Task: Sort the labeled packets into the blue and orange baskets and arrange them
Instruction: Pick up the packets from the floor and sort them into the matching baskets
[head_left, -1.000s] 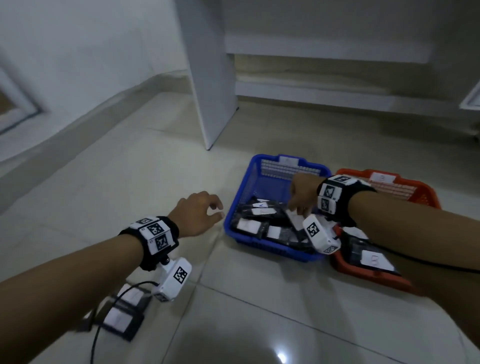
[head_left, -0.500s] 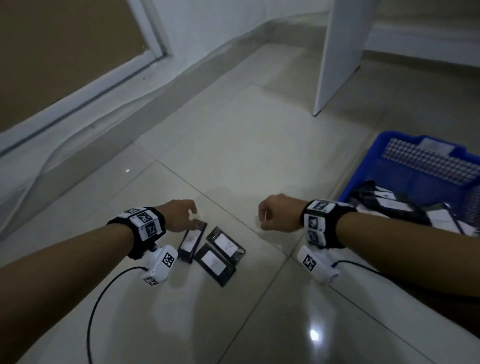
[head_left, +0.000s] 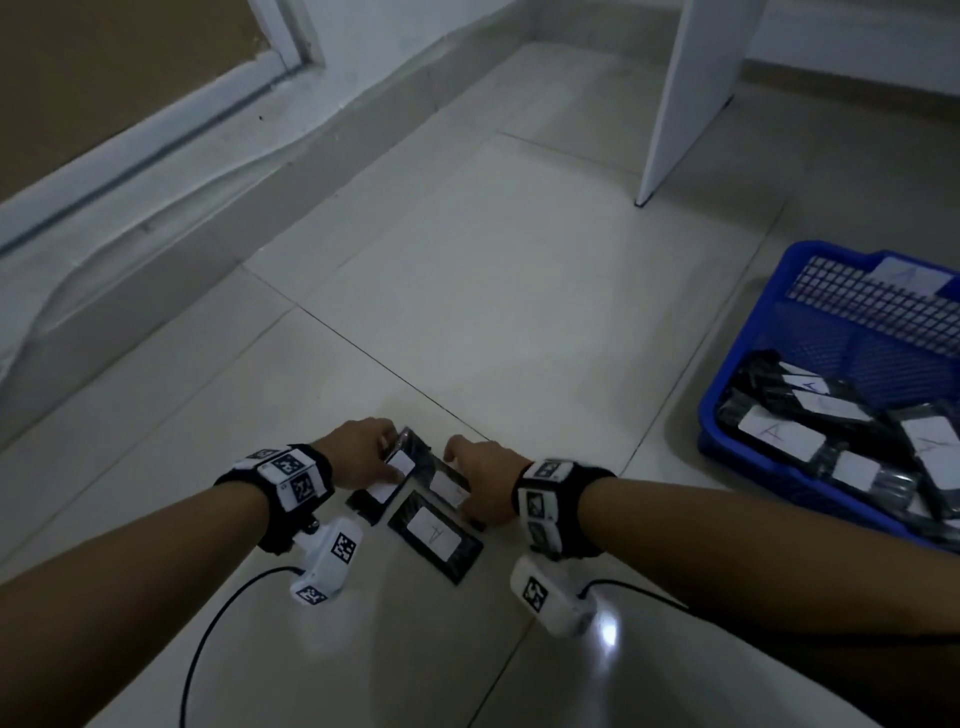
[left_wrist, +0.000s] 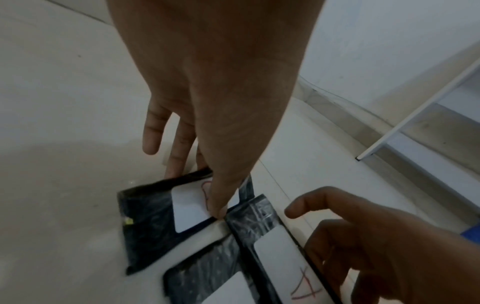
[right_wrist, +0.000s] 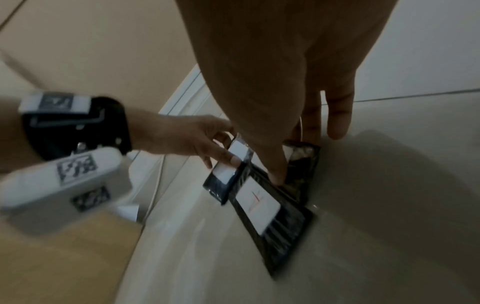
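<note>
Three black packets with white labels lie close together on the tiled floor. My left hand (head_left: 387, 457) pinches the left packet (head_left: 400, 462), thumb on its label (left_wrist: 192, 205) and fingers behind its raised far edge. My right hand (head_left: 462, 483) grips the middle packet (head_left: 447, 486), thumb tip down at its near side (right_wrist: 278, 179) and fingers at its far end. The nearest packet (head_left: 434, 535), marked with an A, lies flat and untouched. The blue basket (head_left: 753, 343) at the right holds several labelled packets. The orange basket is out of view.
A white furniture panel (head_left: 685, 93) stands on the floor beyond the hands. A wall skirting (head_left: 208, 171) runs along the left. Black cables (head_left: 208, 639) trail from both wrist cameras across the tiles.
The view swung left from the baskets to the floor packets. My right hand left the blue basket and came onto the middle packet; my left hand took the left packet and tilted it up.
</note>
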